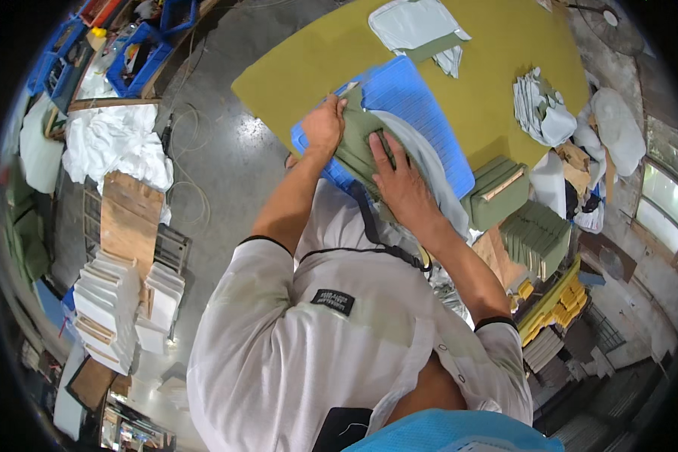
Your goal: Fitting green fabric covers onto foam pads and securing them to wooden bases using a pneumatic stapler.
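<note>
**Both hands on green cloth over blue board**

Head view, looking down past a white shirt [316, 331] and two bare forearms.

Green cloth [360, 143] lying on a blue ribbed board [418, 105], itself resting on the near edge of an olive table [497, 68]. Grey cloth [429, 169] draped beside the green piece, trailing toward the body.

Left hand [322, 128] at the cloth's left edge, fingers curled over that edge and closed on it, thumb side toward the board. Cloth running rightward from under those fingers.

Right hand [398, 181] flat on top of the cloth, fingers [380, 154] spread and extended, pressing down rather than gripping; nothing enclosed in it. Green cloth directly beneath the fingertips and palm, showing between the two hands and just beyond the fingertips.

Hands close together, not touching each other.

Farther up the table: a pale grey folded piece [418, 26] with a green strip across it, well apart from the hands. At the right edge, a heap of white and grey scraps [542, 109]. Just right of the board, a stack of green folded pieces [497, 192]; below it, a second green stack [535, 237], then yellow bundles [557, 297].

On the floor to the left: a white cloth pile [117, 147], a wooden board [130, 218], stacks of white pieces [109, 309], and blue crates [139, 56] at the upper left. Grey concrete floor [218, 166] between them and the table.
</note>
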The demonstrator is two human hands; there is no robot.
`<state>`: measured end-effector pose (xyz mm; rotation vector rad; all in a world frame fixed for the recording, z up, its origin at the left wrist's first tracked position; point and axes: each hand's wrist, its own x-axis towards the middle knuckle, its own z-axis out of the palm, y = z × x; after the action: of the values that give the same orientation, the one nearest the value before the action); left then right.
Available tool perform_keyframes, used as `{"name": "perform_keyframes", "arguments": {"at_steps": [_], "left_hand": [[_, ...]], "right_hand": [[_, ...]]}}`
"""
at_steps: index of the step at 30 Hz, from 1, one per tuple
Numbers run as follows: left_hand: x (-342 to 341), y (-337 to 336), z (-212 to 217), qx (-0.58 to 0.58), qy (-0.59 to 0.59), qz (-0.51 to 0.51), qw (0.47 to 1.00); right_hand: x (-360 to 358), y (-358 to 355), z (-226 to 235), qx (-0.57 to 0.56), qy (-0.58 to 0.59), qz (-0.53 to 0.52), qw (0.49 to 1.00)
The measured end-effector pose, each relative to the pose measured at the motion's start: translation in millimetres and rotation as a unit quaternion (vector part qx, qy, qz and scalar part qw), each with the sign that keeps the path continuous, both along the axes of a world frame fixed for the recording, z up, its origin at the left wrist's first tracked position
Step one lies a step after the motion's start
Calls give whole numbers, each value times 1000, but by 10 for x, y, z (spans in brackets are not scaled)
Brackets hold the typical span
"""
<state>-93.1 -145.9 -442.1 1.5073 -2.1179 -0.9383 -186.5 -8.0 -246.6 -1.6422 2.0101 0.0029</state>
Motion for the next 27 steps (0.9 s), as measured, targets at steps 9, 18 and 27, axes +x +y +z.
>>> {"name": "perform_keyframes", "arguments": {"at_steps": [9,18,27], "left_hand": [[89,281,-231,33,-73,-75,994],[231,586,-144,45,-123,-73,989],[559,341,304,99,-161,-193,963]], "right_hand": [[-229,-36,71,-63,-132,-78,986],[-336,-100,-73,-29,-166,-60,984],[-401,-104,-59,-21,-152,-27,988]]}}
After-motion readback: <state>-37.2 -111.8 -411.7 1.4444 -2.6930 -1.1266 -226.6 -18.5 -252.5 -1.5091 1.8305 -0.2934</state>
